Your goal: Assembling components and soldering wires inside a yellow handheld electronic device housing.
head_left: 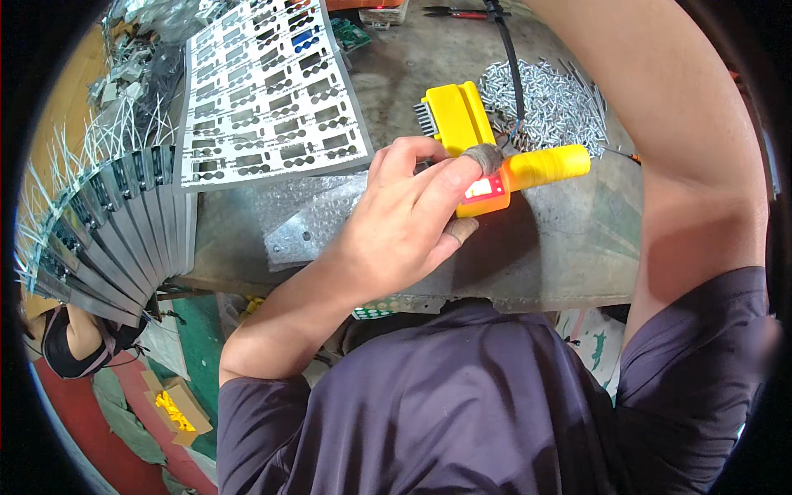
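Note:
My left hand [404, 206] is closed around a yellow plastic device [462, 120] above the table. The device has a row of dark comb-like teeth on its left side, a thick yellow handle [549, 167] pointing right, and a small lit red display [485, 189]. Grey wrapping covers my thumb, which presses beside the display. My right arm [685, 107] reaches up past the top edge, so its hand is out of sight. A black cable [513, 70] hangs down to the device's far side, where its end is unclear.
Behind the device lies a heap of silvery screws [544, 103]. A sheet of labels [276, 99] lies over bubble wrap [309, 223]. Wired grey panels [124, 227] fan out at left, near another person's arm [82, 330]. A cardboard box [196, 404] with yellow pieces sits below.

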{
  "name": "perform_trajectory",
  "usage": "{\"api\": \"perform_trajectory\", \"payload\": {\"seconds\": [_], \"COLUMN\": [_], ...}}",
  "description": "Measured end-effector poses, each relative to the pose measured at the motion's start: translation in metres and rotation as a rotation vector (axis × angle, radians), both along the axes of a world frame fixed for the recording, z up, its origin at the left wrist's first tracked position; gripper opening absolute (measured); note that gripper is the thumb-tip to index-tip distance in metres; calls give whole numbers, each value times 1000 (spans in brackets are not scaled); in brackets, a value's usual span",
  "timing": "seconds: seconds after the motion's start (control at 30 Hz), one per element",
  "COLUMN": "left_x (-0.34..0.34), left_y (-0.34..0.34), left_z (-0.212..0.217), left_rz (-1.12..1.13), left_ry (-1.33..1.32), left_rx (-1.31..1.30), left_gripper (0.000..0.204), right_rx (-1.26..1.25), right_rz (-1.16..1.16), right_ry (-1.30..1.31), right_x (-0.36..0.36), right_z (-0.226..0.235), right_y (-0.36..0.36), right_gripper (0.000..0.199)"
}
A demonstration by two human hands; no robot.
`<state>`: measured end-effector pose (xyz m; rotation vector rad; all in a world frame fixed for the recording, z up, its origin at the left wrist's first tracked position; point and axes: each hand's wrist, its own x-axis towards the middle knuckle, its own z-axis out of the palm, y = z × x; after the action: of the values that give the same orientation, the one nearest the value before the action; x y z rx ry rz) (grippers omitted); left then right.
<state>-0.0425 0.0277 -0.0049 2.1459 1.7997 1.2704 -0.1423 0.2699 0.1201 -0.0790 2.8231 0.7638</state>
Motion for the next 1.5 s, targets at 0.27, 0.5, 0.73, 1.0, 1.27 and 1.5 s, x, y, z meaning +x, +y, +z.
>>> {"api": "perform_trajectory", "payload": {"seconds": [0.27,0.5,0.73,1.0,1.27,1.5], "left_x": [3,-1,-4,0,1,-1], "left_y": [-4,-1,1,0,-4,16], "left_z": [5,1,1,0,-9,-6], "left_rz": [26,-2,-31,-15,23,20], "left_ry": [-8,5,37,-6,14,-21], "left_rx": [-34,31,40,74,156,117], "left_gripper": [71,74,74,71,72,70], "right_rx": [-11,-19,-42,-51,-54,13], "right_rz": [5,8,11,26,43,17], "right_ry": [2,1,-4,-8,-8,17], "right_x": [6,7,9,5,3,1], "right_z": [-1,-7,-19,-25,-30,-7], "right_y": [-1,2,3,-4,-9,16], "right_gripper": [21,21,22,22,23,23]}}
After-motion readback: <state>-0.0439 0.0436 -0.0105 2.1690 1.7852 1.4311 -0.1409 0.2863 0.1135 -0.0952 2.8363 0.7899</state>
